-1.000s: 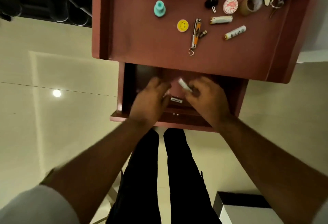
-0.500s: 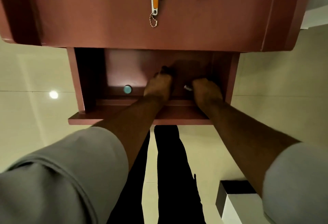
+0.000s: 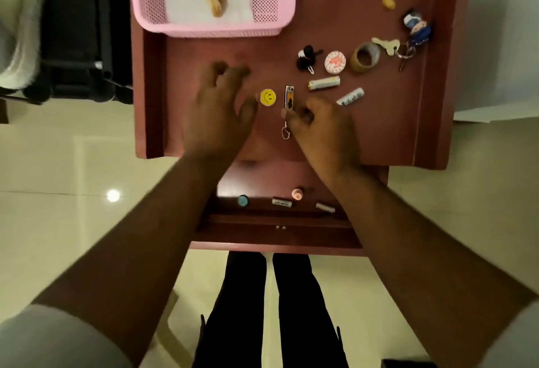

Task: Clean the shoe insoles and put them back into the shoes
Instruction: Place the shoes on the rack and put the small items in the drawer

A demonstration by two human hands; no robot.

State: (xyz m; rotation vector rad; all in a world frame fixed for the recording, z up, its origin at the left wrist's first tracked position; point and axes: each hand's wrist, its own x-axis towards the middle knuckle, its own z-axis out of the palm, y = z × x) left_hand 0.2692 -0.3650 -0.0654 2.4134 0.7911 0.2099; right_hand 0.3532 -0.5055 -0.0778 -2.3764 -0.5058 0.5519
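Note:
No shoe or insole is in view. My left hand (image 3: 221, 105) hovers with spread fingers over the reddish-brown table top (image 3: 379, 134), just left of a yellow smiley badge (image 3: 267, 97). My right hand (image 3: 320, 131) has its fingers curled at the lower end of a nail clipper (image 3: 289, 94) that lies flat on the table, its chain trailing below. Motion blur and the fingers hide whether anything is pinched there.
A pink mesh basket (image 3: 210, 30) lined with white paper stands at the back. Two batteries (image 3: 324, 83), a round tin (image 3: 334, 61), a tape roll (image 3: 364, 57) and keys (image 3: 408, 43) lie to the right. The open drawer (image 3: 277, 236) below holds a teal cap (image 3: 242, 200) and small items.
Both hands have come out of the drawer and up onto the table top. The view has tilted up, bringing the pink basket into sight.

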